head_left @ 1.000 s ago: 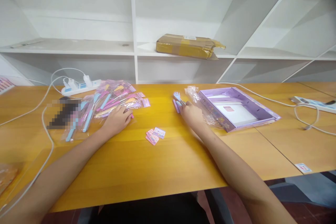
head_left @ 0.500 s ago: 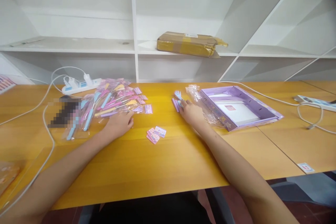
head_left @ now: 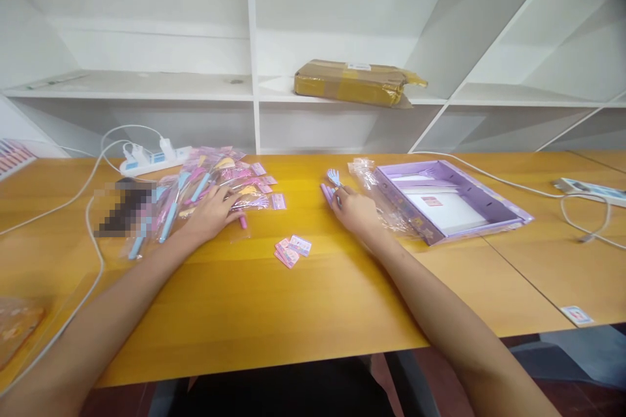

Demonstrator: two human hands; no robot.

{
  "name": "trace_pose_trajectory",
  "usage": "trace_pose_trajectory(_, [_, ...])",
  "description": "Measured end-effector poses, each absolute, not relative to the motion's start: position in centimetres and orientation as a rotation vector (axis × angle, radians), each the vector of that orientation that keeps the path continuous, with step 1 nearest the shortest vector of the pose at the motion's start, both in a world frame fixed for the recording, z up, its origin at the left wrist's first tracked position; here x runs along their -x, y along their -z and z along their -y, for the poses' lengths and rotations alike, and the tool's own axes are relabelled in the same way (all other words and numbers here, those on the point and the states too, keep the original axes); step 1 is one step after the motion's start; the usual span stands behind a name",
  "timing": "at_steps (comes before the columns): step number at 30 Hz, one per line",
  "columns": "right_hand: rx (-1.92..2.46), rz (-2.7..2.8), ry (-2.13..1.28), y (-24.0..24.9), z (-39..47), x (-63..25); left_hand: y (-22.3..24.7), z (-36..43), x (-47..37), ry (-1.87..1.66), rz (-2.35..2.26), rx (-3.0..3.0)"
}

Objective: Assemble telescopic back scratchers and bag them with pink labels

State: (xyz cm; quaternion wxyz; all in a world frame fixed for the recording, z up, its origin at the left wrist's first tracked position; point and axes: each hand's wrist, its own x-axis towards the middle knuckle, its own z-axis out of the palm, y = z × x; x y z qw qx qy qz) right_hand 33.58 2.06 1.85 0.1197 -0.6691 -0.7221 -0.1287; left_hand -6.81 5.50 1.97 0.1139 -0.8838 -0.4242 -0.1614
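Observation:
My left hand (head_left: 214,214) rests with fingers apart on a pile of plastic-wrapped hand-shaped back scratchers (head_left: 198,186) in pink, blue, yellow and purple. A pink handle end (head_left: 243,221) in clear wrap shows beside its thumb. Across the table, my right hand (head_left: 356,210) is closed around a light blue back scratcher (head_left: 334,176), whose small fingers stick out beyond mine. Purple rods (head_left: 327,193) lie against my right fingertips; my fingers partly hide them. Between the hands lies a little fan of pink and purple printed cards (head_left: 292,249).
Right of my right hand are crumpled clear bags (head_left: 391,216) and an open purple box (head_left: 443,232) holding a card. A power strip (head_left: 156,159) with white cables stands at the back left. A taped carton (head_left: 355,83) sits on the shelf.
My left hand has moved from the pile's near edge further onto it, its fingers now spreading over the packets; a pink handle end shows by its thumb. My right hand has hardly moved.

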Motion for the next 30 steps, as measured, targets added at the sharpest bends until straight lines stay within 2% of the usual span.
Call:
trace_pose_trajectory(6, [1.767,2.111,0.384,-1.3,-2.2,-33.5,-2.2,-5.5,6.5,0.502,1.117,2.641])
trace_pose_trajectory(10, [1.640,2.067,0.246,-1.5,-2.0,-33.3,-2.7,-4.7,6.1,0.508,1.141,2.657])
trace_pose_trajectory(12, [1.478,2.063,0.049,-2.0,-1.4,-33.0,-3.0,-3.7,5.4,0.535,1.237,2.687])
trace_pose_trajectory(17, [0.985,1.970,-0.734,-3.1,1.2,-30.5,-4.3,0.9,1.8,0.565,1.282,3.010])
trace_pose_trajectory(20, [0.860,1.848,-0.964,-2.8,2.7,-28.3,-5.4,3.8,-0.4,0.587,1.394,3.349])
trace_pose_trajectory(24, [0.790,1.883,-1.042,-1.8,3.8,-26.5,-5.8,5.6,-1.8,0.792,1.734,3.678])
trace_pose_trajectory(26, [0.779,1.923,-1.058,-1.4,4.1,-26.1,-5.2,5.7,-2.1,1.015,1.927,3.796])
trace_pose_trajectory(30, [0.912,1.960,-0.850,-0.7,4.0,-26.0,-3.5,5.3,-2.4,1.407,2.182,3.827])
